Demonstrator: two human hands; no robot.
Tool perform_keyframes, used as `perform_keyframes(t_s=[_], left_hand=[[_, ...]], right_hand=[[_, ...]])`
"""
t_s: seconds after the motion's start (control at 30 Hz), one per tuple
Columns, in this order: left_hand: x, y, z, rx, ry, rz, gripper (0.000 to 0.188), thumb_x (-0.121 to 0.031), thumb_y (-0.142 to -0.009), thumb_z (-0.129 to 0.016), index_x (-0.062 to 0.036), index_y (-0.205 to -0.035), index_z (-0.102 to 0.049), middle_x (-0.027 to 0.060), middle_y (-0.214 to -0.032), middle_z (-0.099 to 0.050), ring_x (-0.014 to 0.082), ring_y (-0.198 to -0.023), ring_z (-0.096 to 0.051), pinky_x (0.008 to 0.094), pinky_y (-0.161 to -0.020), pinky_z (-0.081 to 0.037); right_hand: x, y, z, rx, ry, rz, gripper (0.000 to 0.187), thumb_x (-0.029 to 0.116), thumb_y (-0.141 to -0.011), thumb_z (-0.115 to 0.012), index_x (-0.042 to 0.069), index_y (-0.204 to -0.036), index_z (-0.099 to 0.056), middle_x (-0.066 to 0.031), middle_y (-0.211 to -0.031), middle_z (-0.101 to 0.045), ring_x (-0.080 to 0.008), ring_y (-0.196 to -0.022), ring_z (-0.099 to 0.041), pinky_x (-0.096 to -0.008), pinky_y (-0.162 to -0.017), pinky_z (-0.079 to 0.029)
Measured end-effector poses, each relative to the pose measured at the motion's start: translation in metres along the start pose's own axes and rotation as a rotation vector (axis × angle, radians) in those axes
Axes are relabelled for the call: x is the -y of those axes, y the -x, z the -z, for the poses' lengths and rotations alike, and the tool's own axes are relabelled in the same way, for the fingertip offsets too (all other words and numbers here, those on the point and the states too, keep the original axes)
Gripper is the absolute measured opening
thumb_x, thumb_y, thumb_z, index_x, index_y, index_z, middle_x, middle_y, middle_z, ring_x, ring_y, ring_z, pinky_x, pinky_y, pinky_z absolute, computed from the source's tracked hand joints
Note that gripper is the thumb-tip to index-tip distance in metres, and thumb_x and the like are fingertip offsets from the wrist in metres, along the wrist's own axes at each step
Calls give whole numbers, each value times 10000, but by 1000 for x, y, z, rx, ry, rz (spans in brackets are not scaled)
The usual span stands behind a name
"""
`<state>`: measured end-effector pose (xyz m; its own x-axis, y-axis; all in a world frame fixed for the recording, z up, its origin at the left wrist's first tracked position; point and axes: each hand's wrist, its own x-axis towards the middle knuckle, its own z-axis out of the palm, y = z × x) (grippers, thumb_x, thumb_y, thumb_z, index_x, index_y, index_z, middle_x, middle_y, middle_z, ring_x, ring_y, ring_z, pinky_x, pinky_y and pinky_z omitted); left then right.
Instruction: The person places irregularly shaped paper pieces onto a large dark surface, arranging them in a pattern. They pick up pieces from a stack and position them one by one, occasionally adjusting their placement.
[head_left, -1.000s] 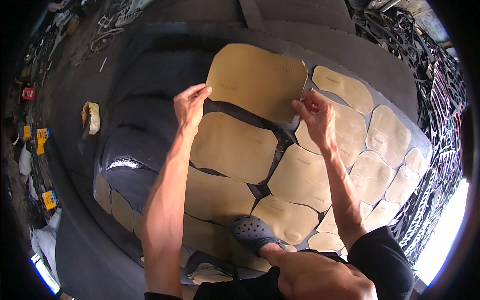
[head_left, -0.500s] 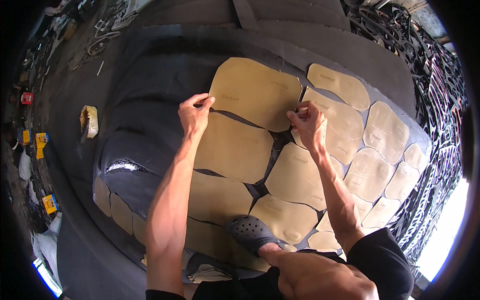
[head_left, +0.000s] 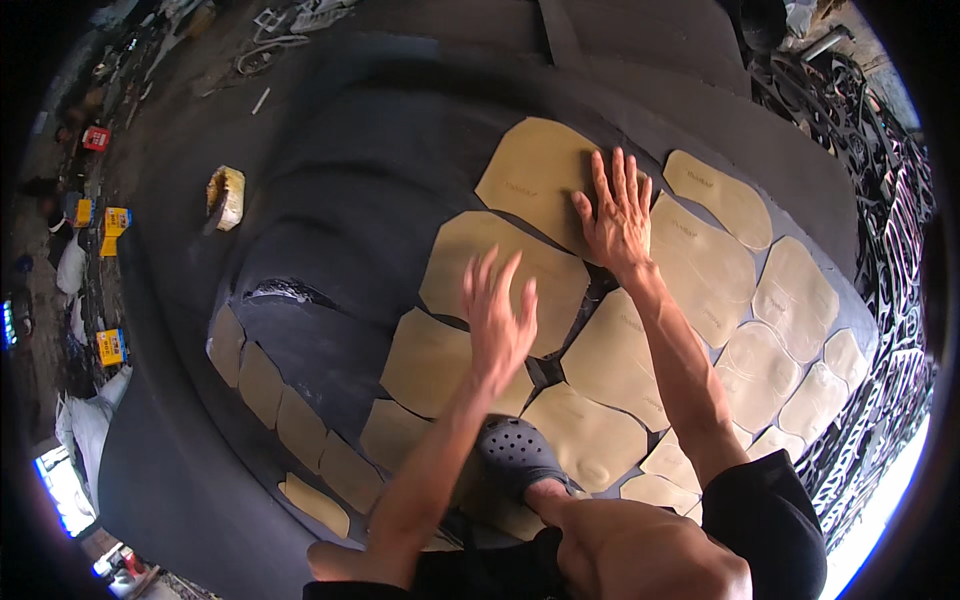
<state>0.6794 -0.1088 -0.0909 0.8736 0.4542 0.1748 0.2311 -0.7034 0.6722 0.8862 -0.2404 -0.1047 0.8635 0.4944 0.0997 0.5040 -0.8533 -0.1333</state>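
Observation:
Tan flat panels with rounded, cut corners lie in rows on a large dark sheet point(head_left: 350, 215). My right hand point(head_left: 620, 220) rests flat, fingers stretched, on the right part of the topmost large tan panel point(head_left: 535, 175). Over the tan panel just below it point(head_left: 465, 260), my left hand point(head_left: 498, 325) has its fingers spread and holds nothing; whether it touches the panel I cannot tell. A narrower tan panel point(head_left: 718, 195) lies to the right of my right hand. My foot in a grey perforated clog point(head_left: 515, 450) stands on the lower panels.
A row of smaller tan pieces point(head_left: 300, 430) runs along the sheet's lower left edge. A roll of tape point(head_left: 228, 197) and small yellow boxes point(head_left: 115, 230) are at the left. Dark cut-out scrap point(head_left: 850, 150) is heaped at the right. More dark sheets point(head_left: 640, 50) lie at the far side.
Both hands have let go of the topmost panel's edges. My right hand has flattened onto it, and my left hand has moved down and right, opening. The whole view has shifted.

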Motion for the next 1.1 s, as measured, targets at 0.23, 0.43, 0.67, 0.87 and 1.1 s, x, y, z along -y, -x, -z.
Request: perform_keyframes(t_s=[0.23,0.43,0.67,0.87,1.1], left_hand=[[-53,164,60,-24,159,442,252,-99,-964,-723,-54,-1212,-731,169,-1240,-702,384,-1207,-617,514,-1096,-464],[-57,186,82,-163,154,505,224,-72,-964,-713,-56,-1186,-743,150,-1213,-715,370,-1193,-626,489,-1064,-484],[-48,173,77,-168,221,541,311,-100,-938,-746,-52,-1245,-723,178,-1216,-707,402,-1180,-614,507,-1056,-477],[-41,125,52,-208,1126,1074,671,-380,-1075,-664,-8,-1591,-450,181,-1478,-567,288,-1299,-588,469,-1159,-469],[-45,91,33,-68,1114,1058,679,-385,-1069,-658,-20,-1605,-457,178,-1544,-528,285,-1356,-556,469,-1179,-432]], right_hand=[[48,77,19,-55,-164,146,616,216,-977,-736,-2,-1529,-571,-225,-1627,-472,-424,-1529,-419,-595,-1275,-326],[56,97,24,-24,-197,93,476,154,-905,-771,13,-1349,-679,-207,-1493,-556,-414,-1426,-491,-537,-1194,-410],[78,81,74,216,-358,154,176,37,-938,-676,35,-1104,-618,-213,-1017,-710,-454,-947,-698,-540,-837,-559],[107,94,132,355,-510,376,97,6,-954,-609,17,-1050,-613,-233,-793,-678,-440,-784,-720,-526,-722,-549],[63,68,111,299,-644,126,142,59,-949,-700,3,-1076,-673,-220,-875,-737,-392,-831,-755,-464,-764,-585]])
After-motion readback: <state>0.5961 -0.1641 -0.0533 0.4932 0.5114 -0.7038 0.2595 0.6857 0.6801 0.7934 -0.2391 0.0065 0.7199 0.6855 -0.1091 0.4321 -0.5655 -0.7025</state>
